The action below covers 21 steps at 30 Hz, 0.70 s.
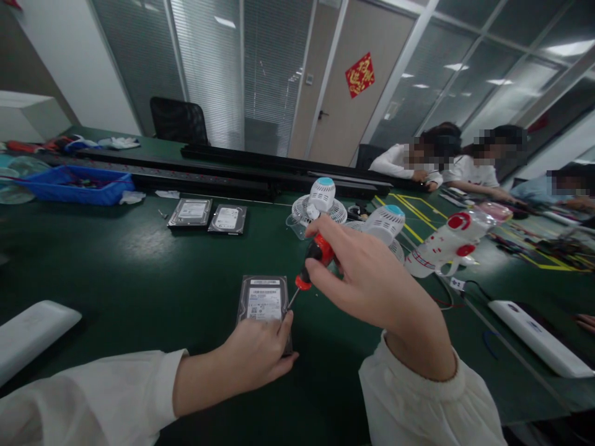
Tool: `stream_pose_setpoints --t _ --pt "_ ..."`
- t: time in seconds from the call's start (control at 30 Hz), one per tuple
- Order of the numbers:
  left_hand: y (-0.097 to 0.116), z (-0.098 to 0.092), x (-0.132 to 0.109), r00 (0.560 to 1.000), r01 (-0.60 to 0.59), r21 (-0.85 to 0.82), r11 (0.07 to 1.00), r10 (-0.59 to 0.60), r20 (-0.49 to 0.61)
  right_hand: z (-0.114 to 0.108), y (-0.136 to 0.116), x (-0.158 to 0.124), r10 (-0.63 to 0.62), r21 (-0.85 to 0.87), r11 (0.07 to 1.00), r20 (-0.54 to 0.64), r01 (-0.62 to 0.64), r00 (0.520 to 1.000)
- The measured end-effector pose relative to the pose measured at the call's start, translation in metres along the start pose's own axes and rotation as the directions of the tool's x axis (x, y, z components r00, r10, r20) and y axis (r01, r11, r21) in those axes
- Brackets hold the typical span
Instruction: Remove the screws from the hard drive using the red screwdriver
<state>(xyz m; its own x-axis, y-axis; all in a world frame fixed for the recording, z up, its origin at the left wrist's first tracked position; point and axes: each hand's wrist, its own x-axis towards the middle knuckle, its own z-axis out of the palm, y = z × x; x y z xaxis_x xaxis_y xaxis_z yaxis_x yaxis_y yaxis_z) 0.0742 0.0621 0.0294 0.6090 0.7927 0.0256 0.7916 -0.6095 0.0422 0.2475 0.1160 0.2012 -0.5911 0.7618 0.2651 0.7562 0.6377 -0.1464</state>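
Observation:
A hard drive (264,296) lies label up on the green table in front of me. My left hand (260,353) grips its near end, thumb and fingers along the right edge, hiding that part of it. In my right hand (367,272) is a screwdriver (316,257) with a red and black handle, held tilted. Its metal tip comes down at the drive's right edge, just by my left fingers; whether it sits in a screw I cannot tell. Two more hard drives, one silver-edged (189,213) and one darker (227,219), lie farther back on the left.
Behind my right hand stand white fans (320,201) and a clear bottle (453,241) with red marks. A blue tray (79,186) holds small parts at far left. White elongated devices lie at left (35,337) and right (539,337). Several people sit at the right.

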Motion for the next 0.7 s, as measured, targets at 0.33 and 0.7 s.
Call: stream_pose_setpoints --t 0.33,0.7 --pt "0.0010 -0.0034 0.0007 1.000 -0.007 0.012 1.000 0.007 -0.006 0.0024 -0.0013 0.0018 0.053 -0.103 0.993 -0.033 -0.056 0.998" --pt "0.0010 -0.0063 0.0018 1.000 -0.019 -0.026 0.999 0.020 0.016 0.0000 0.0022 -0.0007 0.029 -0.077 0.997 -0.018 -0.030 0.999"
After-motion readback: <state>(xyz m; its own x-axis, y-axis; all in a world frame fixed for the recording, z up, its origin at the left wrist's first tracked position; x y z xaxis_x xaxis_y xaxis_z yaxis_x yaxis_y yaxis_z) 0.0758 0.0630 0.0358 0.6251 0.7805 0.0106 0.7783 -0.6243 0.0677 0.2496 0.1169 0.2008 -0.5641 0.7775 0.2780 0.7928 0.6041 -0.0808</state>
